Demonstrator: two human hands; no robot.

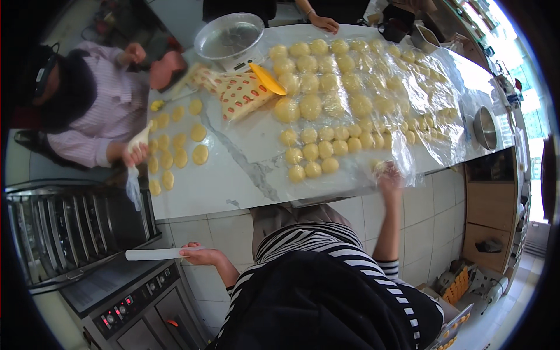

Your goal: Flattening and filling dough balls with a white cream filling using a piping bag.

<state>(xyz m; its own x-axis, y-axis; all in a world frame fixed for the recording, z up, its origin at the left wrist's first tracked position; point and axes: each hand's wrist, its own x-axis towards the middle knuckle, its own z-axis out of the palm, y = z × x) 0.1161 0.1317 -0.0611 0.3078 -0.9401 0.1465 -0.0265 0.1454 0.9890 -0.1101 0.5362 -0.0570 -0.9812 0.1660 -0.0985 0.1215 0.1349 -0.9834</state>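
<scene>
One white rod (154,254): your left hand (202,255) is gripping its end, clear of the table (227,181). Many dough balls (325,150): sitting in rows there, partly under plastic film (441,146). Your right hand (389,174) is touching the film's near edge; whether its fingers are closing on anything cannot be told.

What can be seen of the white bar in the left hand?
The white bar is long, slim, plain and smooth-looking, perhaps plastic. It appears nearly level in the picture, free end leftward, partly in front of the metal appliance. The left hand grips its right end; nothing else clearly touches it.
</scene>
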